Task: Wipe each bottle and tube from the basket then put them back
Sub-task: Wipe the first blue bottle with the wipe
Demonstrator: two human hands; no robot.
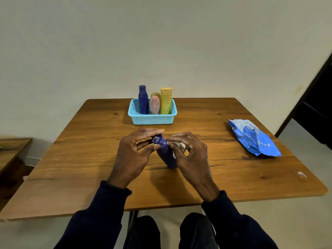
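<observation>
Head cam: left hand (133, 155) pinches the cap end of the tilted blue bottle (167, 154), right hand (190, 159) grips a white wipe (181, 145) against its neck. Just behind sits the basket (152, 120), wipes pack (253, 137) off right.

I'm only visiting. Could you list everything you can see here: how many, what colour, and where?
table: 1, brown wood, under everything
basket: 1, light blue, far middle of table
dark blue bottle: 1, basket's left
pink tube: 1, basket's middle
tan tube: 1, behind the pink tube, mostly hidden
yellow tube: 1, basket's right
held bottle: 1, blue-violet, tilted, between the hands
wipe: 1, white, against the held bottle
wipes pack: 1, blue, table's right side
side table: 1, brown, left edge
left hand: pinches the held bottle's top
right hand: holds the wipe
</observation>
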